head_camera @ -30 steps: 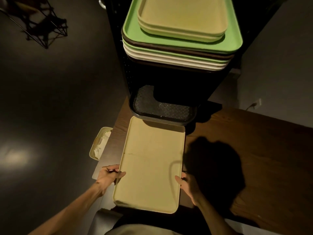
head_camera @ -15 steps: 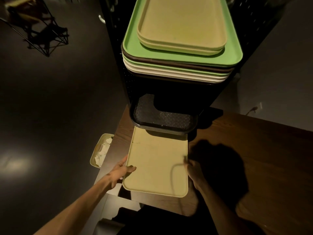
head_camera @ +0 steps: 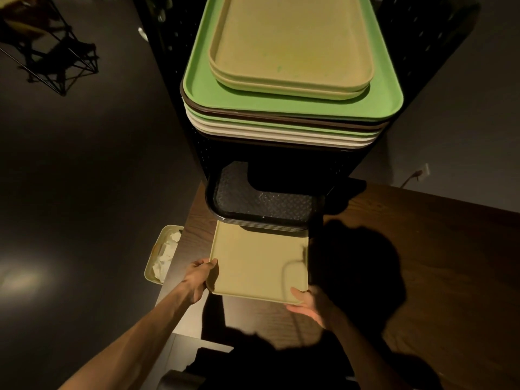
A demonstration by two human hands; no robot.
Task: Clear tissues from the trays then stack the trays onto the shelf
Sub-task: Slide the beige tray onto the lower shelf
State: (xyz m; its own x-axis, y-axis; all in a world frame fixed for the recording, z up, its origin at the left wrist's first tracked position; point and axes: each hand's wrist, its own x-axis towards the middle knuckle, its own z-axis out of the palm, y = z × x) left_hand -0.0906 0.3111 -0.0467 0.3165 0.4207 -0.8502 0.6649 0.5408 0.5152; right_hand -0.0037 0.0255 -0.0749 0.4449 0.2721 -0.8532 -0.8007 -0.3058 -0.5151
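Below the black shelf's (head_camera: 281, 164) stacked dark textured trays (head_camera: 261, 204), both hands, left hand (head_camera: 198, 277) and right hand (head_camera: 308, 305), grip a flat beige plastic tray (head_camera: 253, 263), its far edge tucked under them, a tissue-filled cream bin (head_camera: 161, 254) left.

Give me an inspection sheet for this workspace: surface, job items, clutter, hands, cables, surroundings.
Surface: dark wooden table, partly in shadow.
Job's things: beige tray held level, far end under the black tray on the low shelf; tray stack on top of the rack, green tray under two beige ones.
Clutter: bin with tissues beside the table.
Grippers: left hand grips the tray's left edge; right hand holds its near right corner.
Cables: plug in wall socket.
Surroundings: dark floor, wire frame far left.
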